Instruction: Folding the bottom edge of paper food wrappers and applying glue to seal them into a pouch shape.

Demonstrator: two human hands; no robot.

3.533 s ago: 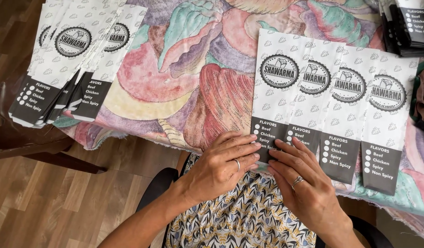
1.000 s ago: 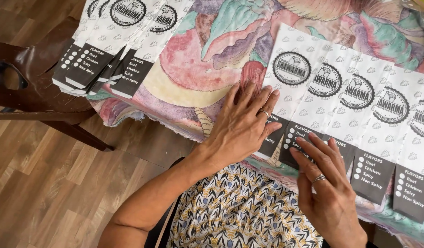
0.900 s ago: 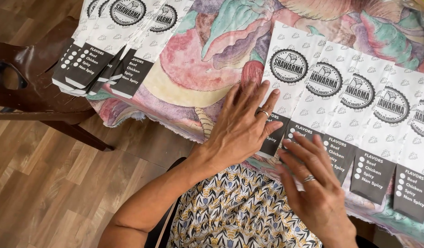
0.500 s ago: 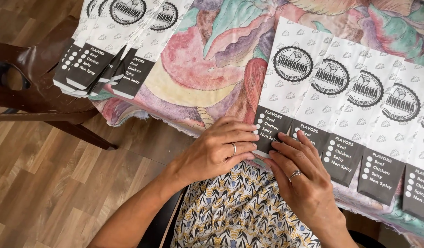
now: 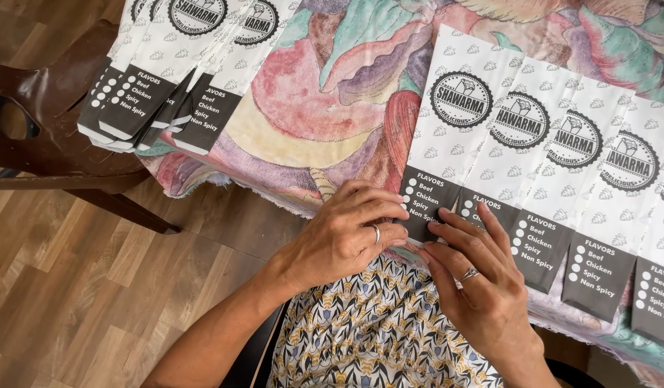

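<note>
A fanned row of white paper sleeves with round black emblems and dark lower ends lies on the patterned cloth at the right. My left hand has its fingers curled on the dark bottom end of the leftmost sleeve at the table's near edge. My right hand lies just beside it, fingertips pressing on the lower edge of the same sleeve and of the one overlapping it. Both hands wear a ring. The sleeve's very bottom edge is hidden under the fingers.
A second stack of the same sleeves lies at the table's upper left, overhanging the edge. The colourful tablecloth covers the table. A dark wooden chair stands at left on a wooden plank floor.
My left hand, which lay flat and spread on the cloth a second ago, has drawn back and curled onto the leftmost sleeve's bottom end. My right hand shifted up beside it.
</note>
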